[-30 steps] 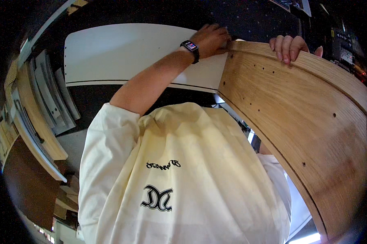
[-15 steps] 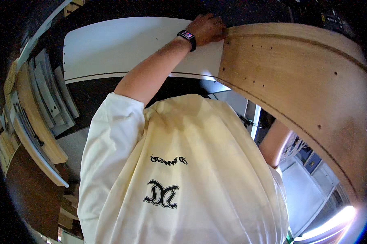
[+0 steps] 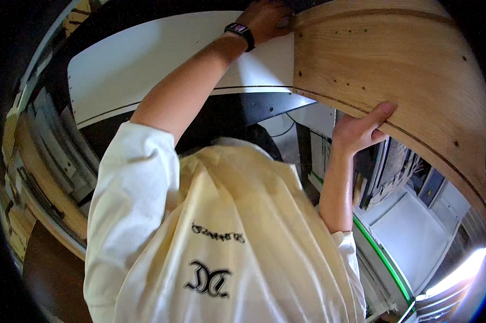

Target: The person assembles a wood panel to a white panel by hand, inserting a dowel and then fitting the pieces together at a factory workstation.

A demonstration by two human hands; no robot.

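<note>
A long wood-grain panel [image 3: 393,64] with small drilled holes and a groove along its long edge extends to the right. At its left end it meets a white panel [image 3: 162,59] with a dark line along its near edge. My left hand [image 3: 265,21], a dark watch on its wrist, reaches to the far left corner of the wood-grain panel; its fingers are curled there, partly in shadow. My right hand [image 3: 359,129] grips that panel's near edge, thumb on top and fingers underneath, partly hidden.
Boards and strips [image 3: 54,156] stand stacked at the left. Below the wood-grain panel, at the right, are a pale flat sheet [image 3: 409,237], a green-edged strip [image 3: 382,253] and a bright tube light [image 3: 460,274]. A dark surface [image 3: 221,116] lies under the white panel.
My right hand, hidden under the wood-grain panel before, now shows with its thumb over the near edge. My left hand stays at the panel's corner. The whole view has shifted slightly.
</note>
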